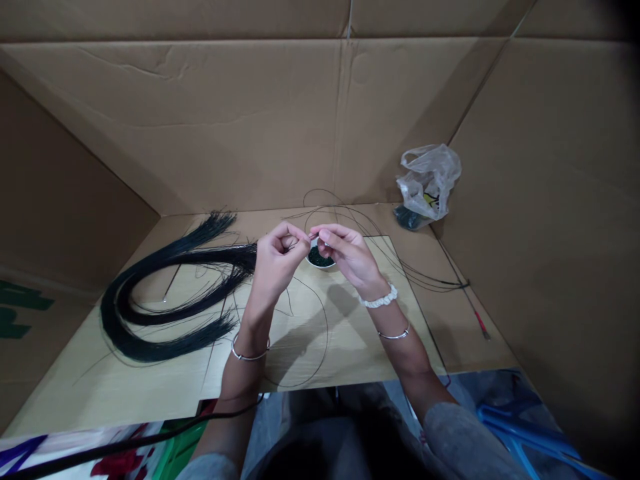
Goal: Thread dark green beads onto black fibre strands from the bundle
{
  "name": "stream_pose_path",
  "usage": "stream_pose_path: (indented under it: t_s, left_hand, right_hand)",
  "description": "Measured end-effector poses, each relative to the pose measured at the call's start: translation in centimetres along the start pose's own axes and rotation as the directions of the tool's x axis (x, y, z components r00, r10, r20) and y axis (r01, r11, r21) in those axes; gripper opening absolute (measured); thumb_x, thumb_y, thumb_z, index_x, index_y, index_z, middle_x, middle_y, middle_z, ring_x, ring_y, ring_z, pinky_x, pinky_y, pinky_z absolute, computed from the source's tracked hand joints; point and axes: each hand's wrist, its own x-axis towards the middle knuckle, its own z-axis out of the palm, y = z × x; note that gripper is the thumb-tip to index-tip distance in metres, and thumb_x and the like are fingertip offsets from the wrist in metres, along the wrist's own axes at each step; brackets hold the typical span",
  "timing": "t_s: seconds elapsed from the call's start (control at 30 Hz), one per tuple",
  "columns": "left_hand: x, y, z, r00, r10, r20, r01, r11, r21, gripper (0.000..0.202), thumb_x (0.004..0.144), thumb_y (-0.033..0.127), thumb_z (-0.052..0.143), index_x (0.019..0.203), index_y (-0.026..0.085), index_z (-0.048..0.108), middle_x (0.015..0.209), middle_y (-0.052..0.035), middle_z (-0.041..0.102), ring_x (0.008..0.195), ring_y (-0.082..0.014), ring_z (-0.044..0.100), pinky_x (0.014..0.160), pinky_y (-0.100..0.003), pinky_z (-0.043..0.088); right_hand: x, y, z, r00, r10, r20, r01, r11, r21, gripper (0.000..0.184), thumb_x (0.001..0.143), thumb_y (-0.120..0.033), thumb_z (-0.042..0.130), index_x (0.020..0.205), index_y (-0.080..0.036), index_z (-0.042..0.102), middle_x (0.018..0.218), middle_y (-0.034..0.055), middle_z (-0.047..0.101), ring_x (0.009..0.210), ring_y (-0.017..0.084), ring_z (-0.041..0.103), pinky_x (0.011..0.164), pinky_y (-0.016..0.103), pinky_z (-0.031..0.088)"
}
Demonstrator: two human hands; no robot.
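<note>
From my screen I read the small white bowl (320, 267) as my landmark, and it sits just under both hands, filled with dark green beads (320, 259). The left hand (277, 257) and right hand (345, 250) are together directly over the bowl, their fingertips (303, 235) meeting in a tight pinch. Whatever they grip is too fine for me to make out at this resolution. A thick bundle of long dark strands (200, 248) lies left of the bowl, curving across a pale board (300, 353), and the bowl rests on that same board. A single loose strand (326, 327) loops toward me from the bowl, and more thin loops (380, 250) trail off to its right. A thin rod with a red tip (481, 325) lies farther right of the bowl, beyond the board's edge. Well behind the bowl and to the right, a crumpled plastic bag (429, 180) sits against the cardboard wall (250, 120). A white scrunchie (380, 298) circles the right wrist, and a thin silver bangle (250, 353) circles the left.
</note>
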Motion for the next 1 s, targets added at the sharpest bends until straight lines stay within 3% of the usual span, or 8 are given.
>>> stream_pose_path:
  t_s: [0.3, 0.57, 0.83, 1.0]
  left_hand:
    - [-0.28, 0.40, -0.02, 1.000, 0.020, -0.002, -0.020, 0.999, 0.038, 0.014, 0.081, 0.021, 0.069, 0.071, 0.017, 0.060, 0.051, 0.0096, 0.030, 0.049, -0.0060, 0.021, 0.048, -0.022, 0.016]
    - [-0.25, 0.30, -0.06, 0.999, 0.022, 0.023, -0.023, 0.997, 0.070, 0.014, 0.081, 0.021, 0.070, 0.071, 0.016, 0.061, 0.052, 0.0098, 0.028, 0.050, -0.0059, 0.020, 0.048, -0.022, 0.014]
    - [-0.12, 0.27, 0.02, 0.998, -0.020, 0.054, 0.020, 1.000, 0.005, 0.016, 0.084, 0.026, 0.070, 0.074, 0.016, 0.062, 0.053, 0.0100, 0.027, 0.049, -0.0063, 0.020, 0.047, -0.023, 0.015]
    - [0.08, -0.06, -0.05, 0.998, -0.047, 0.049, 0.049, 0.998, -0.051, 0.010, 0.082, 0.022, 0.069, 0.076, 0.017, 0.064, 0.053, 0.0091, 0.030, 0.049, -0.0064, 0.022, 0.046, -0.023, 0.016]
  right_hand:
    - [-0.16, -0.14, 0.07, 0.998, -0.037, 0.049, 0.036, 0.999, 0.023, 0.012, 0.080, -0.036, 0.083, 0.090, -0.029, 0.083, 0.086, -0.0006, 0.075, 0.063, 0.006, 0.050, 0.060, 0.021, 0.043]
    - [-0.21, -0.39, -0.37, 0.998, -0.048, 0.050, 0.051, 0.997, -0.063, 0.014, 0.080, -0.037, 0.083, 0.090, -0.028, 0.083, 0.086, -0.0001, 0.075, 0.064, 0.008, 0.050, 0.060, 0.024, 0.044]
    - [-0.39, -0.82, -0.13, 0.969, -0.235, 0.069, 0.245, 0.932, -0.268, 0.013, 0.087, -0.038, 0.076, 0.093, -0.026, 0.081, 0.089, -0.0001, 0.074, 0.073, 0.011, 0.059, 0.073, 0.027, 0.049]
    - [-0.32, -0.44, 0.22, 0.945, -0.327, 0.006, 0.311, 0.891, -0.330, 0.019, 0.086, -0.042, 0.076, 0.093, -0.024, 0.075, 0.090, 0.0002, 0.071, 0.076, 0.012, 0.060, 0.068, 0.026, 0.049]
